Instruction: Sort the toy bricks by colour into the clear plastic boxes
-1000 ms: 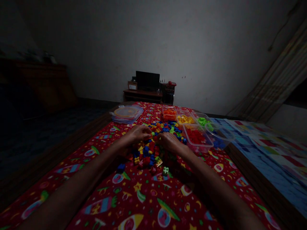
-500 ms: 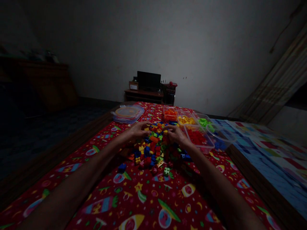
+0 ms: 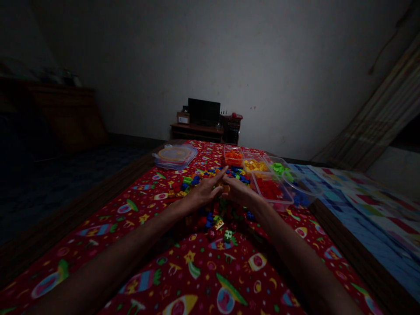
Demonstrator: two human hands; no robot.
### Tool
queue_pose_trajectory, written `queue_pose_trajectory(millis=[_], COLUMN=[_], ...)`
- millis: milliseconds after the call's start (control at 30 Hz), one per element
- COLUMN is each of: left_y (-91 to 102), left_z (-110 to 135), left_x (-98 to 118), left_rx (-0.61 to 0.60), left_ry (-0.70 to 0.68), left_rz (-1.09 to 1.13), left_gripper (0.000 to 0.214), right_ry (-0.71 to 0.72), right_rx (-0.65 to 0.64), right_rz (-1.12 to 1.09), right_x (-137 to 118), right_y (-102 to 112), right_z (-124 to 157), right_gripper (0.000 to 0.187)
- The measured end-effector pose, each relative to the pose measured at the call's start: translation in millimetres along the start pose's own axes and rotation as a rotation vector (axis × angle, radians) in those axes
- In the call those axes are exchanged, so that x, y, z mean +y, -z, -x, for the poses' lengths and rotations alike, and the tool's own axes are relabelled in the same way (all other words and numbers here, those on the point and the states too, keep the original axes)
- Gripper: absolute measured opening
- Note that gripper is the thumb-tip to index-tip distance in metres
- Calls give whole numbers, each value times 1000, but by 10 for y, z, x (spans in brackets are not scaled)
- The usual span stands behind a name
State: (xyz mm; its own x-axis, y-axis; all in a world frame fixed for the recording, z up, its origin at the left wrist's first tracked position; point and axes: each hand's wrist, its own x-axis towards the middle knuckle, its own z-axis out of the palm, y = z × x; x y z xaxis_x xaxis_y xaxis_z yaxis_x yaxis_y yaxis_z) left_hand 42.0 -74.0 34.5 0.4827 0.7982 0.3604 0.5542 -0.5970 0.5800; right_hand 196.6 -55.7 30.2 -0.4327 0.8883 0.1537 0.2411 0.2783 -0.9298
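A loose heap of toy building blocks (image 3: pixel 219 214) in red, blue, yellow, green and orange lies on the red patterned cloth. Over the heap, my left hand (image 3: pixel 204 192) stretches its fingers forward and to the right, with the thumb apart. My right hand (image 3: pixel 239 191) reaches in from the other side, its fingers pointing left and slightly curved. The fingertips of both hands come together above the blocks. No block shows in either hand, though the blocks under the palms are hidden. A light green block (image 3: pixel 228 236) sits at the near edge of the heap.
Clear boxes hold sorted blocks: orange (image 3: pixel 233 158), yellow (image 3: pixel 255 165), green (image 3: pixel 278 169), red (image 3: pixel 271 189) and blue (image 3: pixel 301 200). Stacked clear lids (image 3: pixel 175 156) lie at the back left. A wooden edge (image 3: pixel 357 249) borders the cloth on the right, with a bed (image 3: pixel 361 192) beyond.
My left hand has moved right across the heap to meet my right hand, its fingers now straighter. Blocks at the left have shifted, and the blue block at the near left is no longer visible there.
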Motion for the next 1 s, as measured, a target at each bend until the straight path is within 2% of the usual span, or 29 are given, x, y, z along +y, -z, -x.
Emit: queue_pose_trajectory(millis=[100,200,333,500,633,733,800,867,933,1000], left_y=[-89,-54,217,566,658,682,696,701,692,679], left_z=[5,-19,-61,-91,-90,-80,-73,-69,-68,-71], left_x=[-51,-113,-204,-369,-480,-559,-638,-744,-860,-957], left_rx=[-22,-20,81,239,285,307,303,289,280,270], left_ry=[-53,-55,20,75,125,73,34,30,65,118], left_rz=[34,49,-18,-78,-116,-168,-197,-215,-223,-218], left_gripper=[76,84,83,68,61,57,56,56,60,66], right_ry=[-204,-245,-199,-127,-245,-306,-334,-299,-172,7], right_rx=[-83,-62,77,339,561,627,631,576,452,293], right_rz=[-367,-435,-290,-17,182,268,405,520,540,549], right_x=[-10,-44,-94,-152,-223,-271,-293,-303,-300,-288], right_y=[-38,1,245,805,1255,1463,1481,1371,1139,821], right_z=[1,26,86,-19,-322,-484,-500,-450,-355,-230], right_gripper=[26,24,22,18,10,13,18,23,25,23])
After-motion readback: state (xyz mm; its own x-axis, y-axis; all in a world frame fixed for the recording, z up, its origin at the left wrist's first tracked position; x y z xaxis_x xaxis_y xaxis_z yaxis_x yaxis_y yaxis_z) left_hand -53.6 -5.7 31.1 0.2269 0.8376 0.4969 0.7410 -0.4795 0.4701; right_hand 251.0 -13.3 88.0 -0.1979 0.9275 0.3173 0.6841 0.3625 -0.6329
